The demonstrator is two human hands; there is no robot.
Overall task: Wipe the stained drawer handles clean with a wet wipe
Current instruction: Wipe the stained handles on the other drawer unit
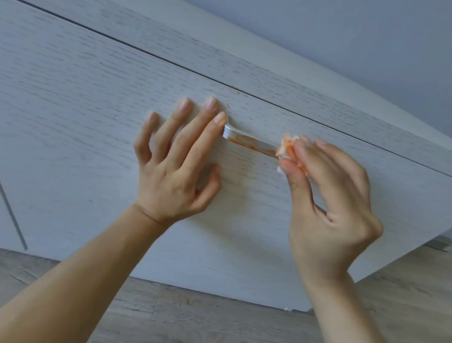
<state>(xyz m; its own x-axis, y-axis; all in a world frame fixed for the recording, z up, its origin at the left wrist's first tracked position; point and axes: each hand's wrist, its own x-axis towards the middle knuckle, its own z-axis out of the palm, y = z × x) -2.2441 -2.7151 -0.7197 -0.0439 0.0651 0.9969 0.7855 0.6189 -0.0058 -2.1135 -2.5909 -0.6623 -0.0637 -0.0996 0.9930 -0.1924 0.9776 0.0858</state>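
Left hand: grip spread, fingers flat against the white drawer front, index fingertip touching the left end of the handle. Handle: metal bar, orange stain along its visible length. Right hand: grip pinching a crumpled wet wipe, orange-smeared, pressed onto the handle's right end. Wood-look floor lies below.

Pale wood-grain drawer front, orange-stained metal handle mounted near its upper edge, grey plank floor below
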